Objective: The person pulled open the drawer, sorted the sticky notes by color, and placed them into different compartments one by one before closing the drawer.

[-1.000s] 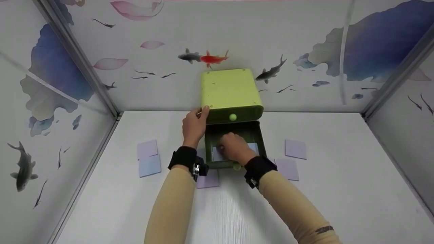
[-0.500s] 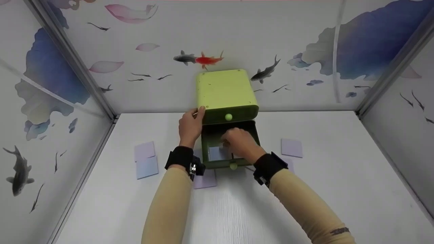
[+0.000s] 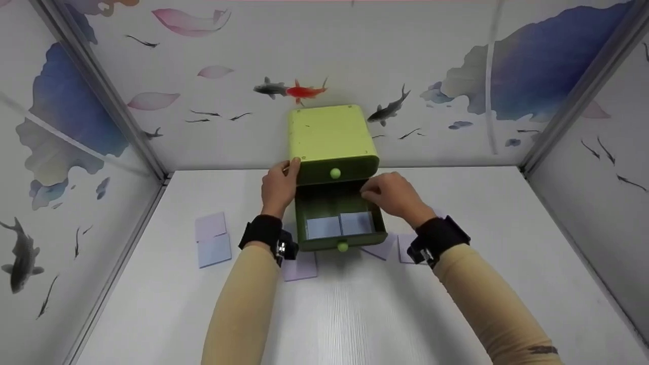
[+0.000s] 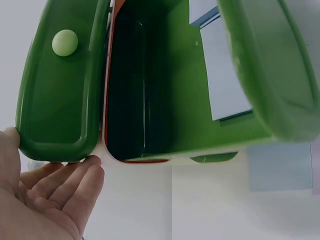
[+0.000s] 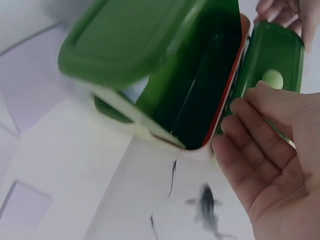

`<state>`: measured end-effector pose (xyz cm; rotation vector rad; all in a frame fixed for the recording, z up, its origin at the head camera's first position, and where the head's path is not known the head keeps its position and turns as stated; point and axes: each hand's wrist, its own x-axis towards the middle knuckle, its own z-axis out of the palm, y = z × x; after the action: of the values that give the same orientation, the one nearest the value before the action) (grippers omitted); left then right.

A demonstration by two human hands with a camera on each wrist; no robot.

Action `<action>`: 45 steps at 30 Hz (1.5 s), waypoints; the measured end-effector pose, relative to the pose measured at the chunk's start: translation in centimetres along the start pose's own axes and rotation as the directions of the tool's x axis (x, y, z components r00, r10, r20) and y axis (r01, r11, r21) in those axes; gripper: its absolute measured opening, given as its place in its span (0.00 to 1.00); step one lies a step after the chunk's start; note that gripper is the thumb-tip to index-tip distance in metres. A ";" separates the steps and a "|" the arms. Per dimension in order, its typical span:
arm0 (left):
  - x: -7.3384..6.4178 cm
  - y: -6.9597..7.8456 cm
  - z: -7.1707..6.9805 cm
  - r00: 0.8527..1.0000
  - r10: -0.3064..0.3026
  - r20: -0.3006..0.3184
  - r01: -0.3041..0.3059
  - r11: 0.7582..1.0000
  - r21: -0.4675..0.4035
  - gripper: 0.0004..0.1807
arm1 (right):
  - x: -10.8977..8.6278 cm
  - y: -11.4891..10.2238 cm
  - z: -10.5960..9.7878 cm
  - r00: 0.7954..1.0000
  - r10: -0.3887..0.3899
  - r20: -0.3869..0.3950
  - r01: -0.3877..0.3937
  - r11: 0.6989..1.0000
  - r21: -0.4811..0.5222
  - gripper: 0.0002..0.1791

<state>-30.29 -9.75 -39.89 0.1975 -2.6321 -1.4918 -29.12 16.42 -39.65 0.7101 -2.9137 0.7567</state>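
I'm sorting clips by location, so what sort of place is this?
Probably a small partitioned booth, perhaps set up for recording: white wall panels printed with fish and pink petals meet at grey metal corner posts around three sides of a flat white tabletop.

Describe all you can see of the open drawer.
The open drawer is the lower one of the lime cabinet, pulled out toward the person. It is green and glossy, perhaps metal or plastic, with rounded corners and a pale green knob on its front. Two bluish cards lie inside side by side, near the front; the back is in shadow. The right grip is by its right side; contact cannot be made out.
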 end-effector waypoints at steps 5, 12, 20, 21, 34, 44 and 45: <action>-0.1 -1.0 -0.3 0.999 0.013 0.050 -0.011 0.999 -0.046 0.35 | -0.3 1.8 -1.0 0.995 0.097 -0.001 -0.097 0.995 0.020 0.11; -0.4 -3.6 -0.8 1.000 0.026 0.000 -0.026 1.000 0.015 0.26 | 0.0 2.8 -1.5 0.984 0.176 0.000 -0.176 0.984 0.034 0.16; -1.5 -7.1 -0.7 0.999 -0.020 0.045 0.013 0.989 0.148 0.18 | 0.9 2.4 -2.2 0.971 0.238 -0.020 -0.234 0.966 0.109 0.24; -1.6 -7.6 -0.6 0.998 -0.023 0.058 0.013 0.985 0.173 0.18 | 1.1 2.4 -2.2 0.972 0.234 -0.025 -0.229 0.966 0.118 0.24; -3.1 -11.2 1.5 0.962 0.027 0.272 -0.143 0.898 0.417 0.21 | 2.9 2.0 -1.7 0.964 0.265 -0.031 -0.252 0.941 0.225 0.26; -3.1 -12.2 3.4 0.932 0.087 0.351 -0.271 0.811 0.518 0.16 | 3.4 2.3 -1.5 0.938 0.344 0.033 -0.337 0.889 0.309 0.34; -3.1 -12.3 3.4 0.931 0.101 0.351 -0.285 0.800 0.528 0.16 | 3.5 2.2 -1.5 0.938 0.345 0.036 -0.338 0.888 0.311 0.35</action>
<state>-27.07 -12.61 -52.28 -0.2859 -3.1622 -0.6656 -33.33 17.34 -38.80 0.1908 -2.9668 1.2730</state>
